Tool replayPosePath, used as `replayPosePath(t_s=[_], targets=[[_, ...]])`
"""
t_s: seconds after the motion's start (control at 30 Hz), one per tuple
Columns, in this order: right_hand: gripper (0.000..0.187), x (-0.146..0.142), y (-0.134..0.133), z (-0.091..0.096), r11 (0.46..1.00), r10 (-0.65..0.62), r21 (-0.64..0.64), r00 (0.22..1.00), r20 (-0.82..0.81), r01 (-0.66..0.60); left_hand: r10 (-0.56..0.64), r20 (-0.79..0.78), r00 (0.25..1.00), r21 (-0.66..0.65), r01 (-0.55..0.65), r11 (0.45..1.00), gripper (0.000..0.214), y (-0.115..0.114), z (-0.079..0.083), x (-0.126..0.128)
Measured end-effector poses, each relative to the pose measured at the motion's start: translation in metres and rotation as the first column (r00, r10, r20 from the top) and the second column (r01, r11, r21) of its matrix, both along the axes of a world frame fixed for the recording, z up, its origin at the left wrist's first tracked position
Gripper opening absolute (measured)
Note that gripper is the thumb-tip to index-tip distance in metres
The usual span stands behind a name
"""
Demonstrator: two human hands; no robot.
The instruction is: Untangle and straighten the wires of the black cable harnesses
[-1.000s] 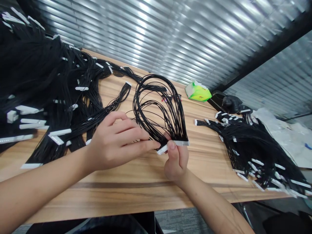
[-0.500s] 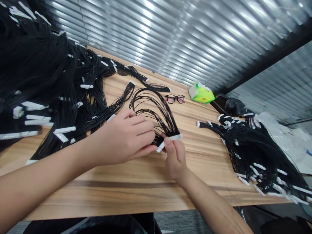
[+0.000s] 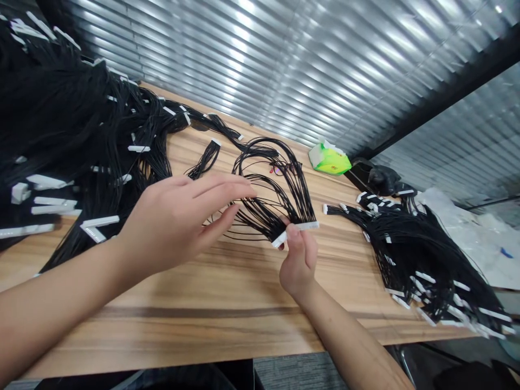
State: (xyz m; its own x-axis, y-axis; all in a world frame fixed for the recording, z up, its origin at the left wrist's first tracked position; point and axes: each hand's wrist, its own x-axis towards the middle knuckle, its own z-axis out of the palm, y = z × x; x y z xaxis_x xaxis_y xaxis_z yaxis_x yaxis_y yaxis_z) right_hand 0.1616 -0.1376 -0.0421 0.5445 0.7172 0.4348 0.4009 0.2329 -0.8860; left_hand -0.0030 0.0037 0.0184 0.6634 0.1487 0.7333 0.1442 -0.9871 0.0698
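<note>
Your right hand (image 3: 298,260) is clenched in a pinch on the white plastic multi-pin connector (image 3: 303,227) of a looped black wire harness (image 3: 276,208) lying on the light wood-grain table (image 3: 170,319), while your left hand (image 3: 174,222) is open, grasping nothing, beside the loops, between heaps of black wire harnesses (image 3: 81,119).

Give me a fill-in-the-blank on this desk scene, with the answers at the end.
1. The right hand pinches a white ____ at the end of a bundle of black wires.
2. The left hand is ____, with its fingers spread.
3. On the wooden table, a pair of ____ lies behind the wires.
4. The green packet sits near the table's ____ edge.

Answers: connector; open; eyeglasses; far.
</note>
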Motion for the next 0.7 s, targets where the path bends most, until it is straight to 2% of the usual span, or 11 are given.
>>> replayPosePath(t_s=[0.13,0.3,0.4,0.47,0.6,0.7], targets=[[0.034,-0.001,-0.005,-0.003,0.997,0.08,-0.039,0.976,0.201,-0.073,-0.066,-0.079,0.995,0.018,0.068,0.998,0.031,-0.001,-0.001,0.001],[0.031,-0.003,-0.007,-0.003,0.995,0.099,-0.014,0.961,0.258,-0.099,0.045,-0.099,0.994,0.034,-0.042,0.999,0.023,-0.002,-0.003,-0.001],[0.029,-0.005,-0.008,-0.006,0.996,0.084,-0.037,0.982,0.17,-0.079,0.097,-0.066,0.993,0.057,-0.094,0.994,0.019,-0.001,-0.003,-0.002],[0.03,-0.008,-0.006,-0.006,0.999,0.041,-0.021,0.997,0.06,-0.04,0.07,-0.01,0.998,0.07,-0.069,0.995,0.014,-0.001,0.0,-0.002],[0.037,-0.014,0.003,0.003,0.993,-0.1,0.033,0.963,-0.249,0.111,-0.162,0.086,0.983,0.064,0.157,0.985,0.013,-0.007,0.004,-0.005],[0.04,-0.015,0.008,0.012,0.979,-0.166,0.055,0.921,-0.352,0.197,-0.287,0.06,0.956,0.033,0.285,0.958,0.012,-0.013,0.0,-0.006]])
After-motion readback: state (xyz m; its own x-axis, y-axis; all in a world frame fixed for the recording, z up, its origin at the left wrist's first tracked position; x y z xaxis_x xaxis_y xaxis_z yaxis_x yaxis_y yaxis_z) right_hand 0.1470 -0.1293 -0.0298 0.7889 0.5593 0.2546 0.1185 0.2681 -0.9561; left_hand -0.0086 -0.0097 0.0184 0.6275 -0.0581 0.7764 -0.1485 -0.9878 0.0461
